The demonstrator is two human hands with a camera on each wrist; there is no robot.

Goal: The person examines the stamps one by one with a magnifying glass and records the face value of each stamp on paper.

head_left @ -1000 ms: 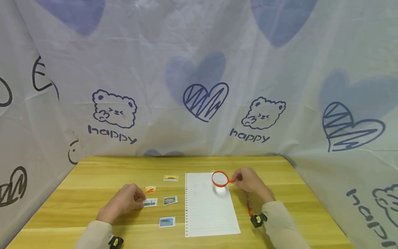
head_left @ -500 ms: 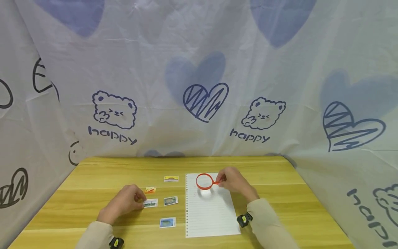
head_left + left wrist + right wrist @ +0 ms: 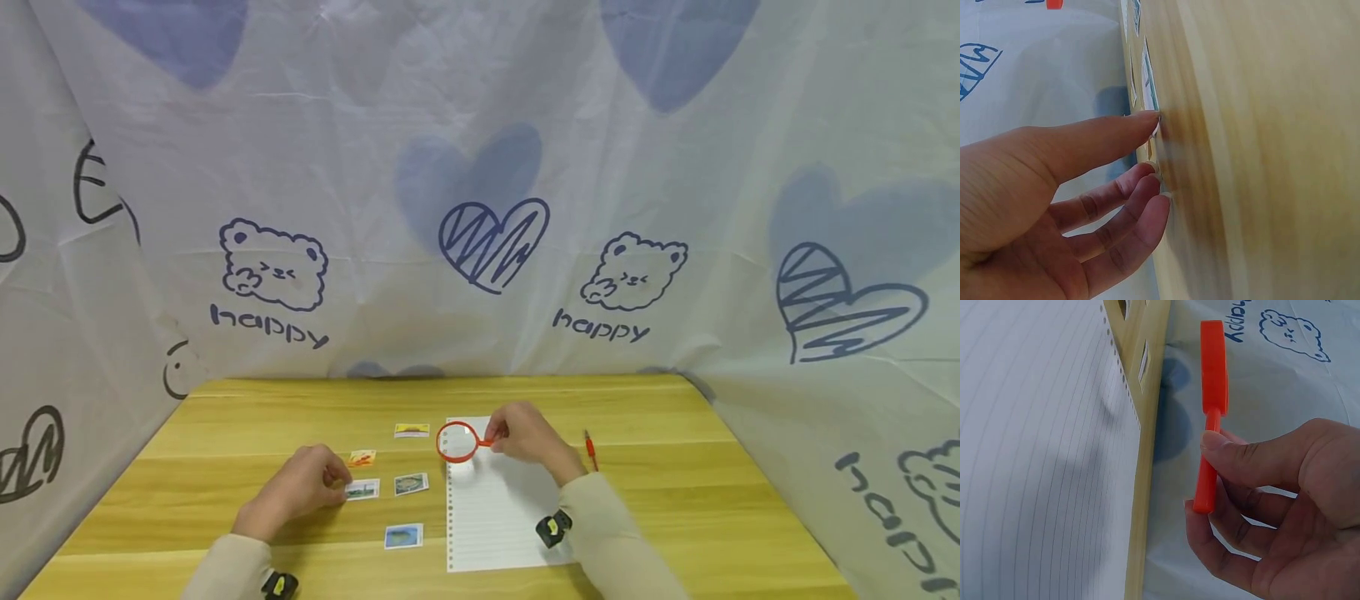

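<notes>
My right hand [image 3: 521,435] pinches the handle of a red magnifying glass [image 3: 457,442] between thumb and fingers. Its round lens hovers tilted above the upper left edge of a lined sheet [image 3: 498,525]. In the right wrist view the magnifying glass [image 3: 1214,369] shows edge-on. My left hand [image 3: 303,483] rests low on the table, thumb and fingertips at the left edge of a postage stamp [image 3: 363,489] with a greenish picture. In the left wrist view the thumb covers one end of that stamp [image 3: 1149,81]; the index fingertip is hidden.
Near the left hand lie an orange stamp [image 3: 362,458], a yellow stamp [image 3: 412,431], a grey-green stamp [image 3: 411,483] and a blue stamp [image 3: 403,536]. A red pen [image 3: 591,450] lies right of the sheet. A patterned curtain [image 3: 480,333] hangs behind the wooden table [image 3: 675,500].
My right hand has carried the magnifying glass leftward across the sheet, from its upper right corner to its left edge. The pen has come into fuller view. The left hand has stayed put.
</notes>
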